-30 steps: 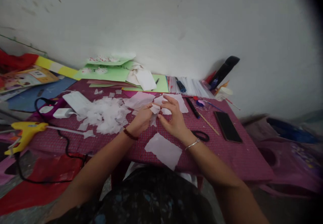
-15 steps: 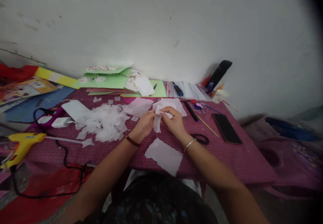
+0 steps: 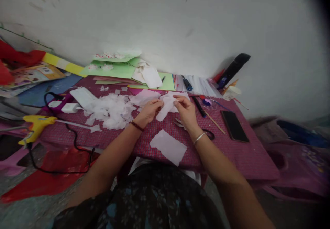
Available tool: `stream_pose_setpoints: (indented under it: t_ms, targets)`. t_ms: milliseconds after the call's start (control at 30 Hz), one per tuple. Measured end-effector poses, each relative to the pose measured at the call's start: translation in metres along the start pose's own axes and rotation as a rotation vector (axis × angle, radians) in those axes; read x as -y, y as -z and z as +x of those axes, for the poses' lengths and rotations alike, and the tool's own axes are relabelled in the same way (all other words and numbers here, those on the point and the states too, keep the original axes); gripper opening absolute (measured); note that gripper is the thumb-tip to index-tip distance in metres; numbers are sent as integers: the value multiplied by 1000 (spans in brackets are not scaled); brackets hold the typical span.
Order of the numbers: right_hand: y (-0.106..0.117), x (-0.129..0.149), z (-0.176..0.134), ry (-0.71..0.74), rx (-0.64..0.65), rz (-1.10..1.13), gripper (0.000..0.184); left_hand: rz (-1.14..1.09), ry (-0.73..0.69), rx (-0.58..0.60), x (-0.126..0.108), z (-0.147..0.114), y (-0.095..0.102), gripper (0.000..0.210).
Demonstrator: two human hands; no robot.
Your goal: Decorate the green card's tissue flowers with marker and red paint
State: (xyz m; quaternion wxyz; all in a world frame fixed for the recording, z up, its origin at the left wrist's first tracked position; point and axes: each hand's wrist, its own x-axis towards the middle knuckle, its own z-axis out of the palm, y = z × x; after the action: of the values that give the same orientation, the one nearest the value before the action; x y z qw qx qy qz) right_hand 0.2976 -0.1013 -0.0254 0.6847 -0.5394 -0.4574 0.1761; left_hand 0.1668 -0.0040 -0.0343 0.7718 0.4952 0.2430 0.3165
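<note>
Between my two hands is a thin white tissue paper piece [image 3: 165, 108], pinched at both sides above the table. My left hand [image 3: 152, 110] grips its left edge, fingers closed. On the other side my right hand [image 3: 185, 109] holds the paper between thumb and fingertips. Flat tissue sheets lie behind it, one to the left [image 3: 144, 97]. Nearer my body rests another torn tissue sheet [image 3: 168, 147]. Scissors [image 3: 208, 134] lie partly hidden under my right wrist. Left of my hands spreads a heap of crumpled white tissue pieces [image 3: 113, 110].
A yellow glue gun [image 3: 38, 126] with a black cord sits at the left edge, by a purple power strip [image 3: 55, 104]. To the right are a black marker [image 3: 199, 106], a wooden stick [image 3: 216, 123] and a phone [image 3: 235, 126]. Green card [image 3: 113, 71] stands against the wall.
The tissue paper in my hands has been spread wider, and my hands have moved slightly apart. The scissors' blades now show beside my right hand. The whole view has shifted a little.
</note>
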Motion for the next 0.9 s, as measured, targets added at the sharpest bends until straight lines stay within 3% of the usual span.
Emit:
stream_pose_setpoints:
  t_ms: [167, 400, 467, 567, 667, 767, 900]
  targets:
    - [9, 9, 2, -58, -48, 73, 15, 178, -26, 48, -3, -3, 3, 14]
    - [10, 11, 1, -84, -7, 81, 15, 174, -209, -52, -14, -9, -3, 16]
    - [7, 9, -2, -101, 3, 60, 14, 134, -196, 9, -13, -10, -6, 21]
    - [1, 7, -3, -94, 23, 34, 12, 87, -154, 129, -8, -13, -13, 11]
    - [0, 11, -2, -91, 53, 0, 12, 53, -107, 128, -5, -16, -18, 11]
    - [22, 26, -7, -95, 121, -171, 23, -25, -75, 58, -20, -21, -11, 13]
    - [94, 38, -41, -149, 330, -678, 29, -152, -124, -131, -74, -43, 28, 18]
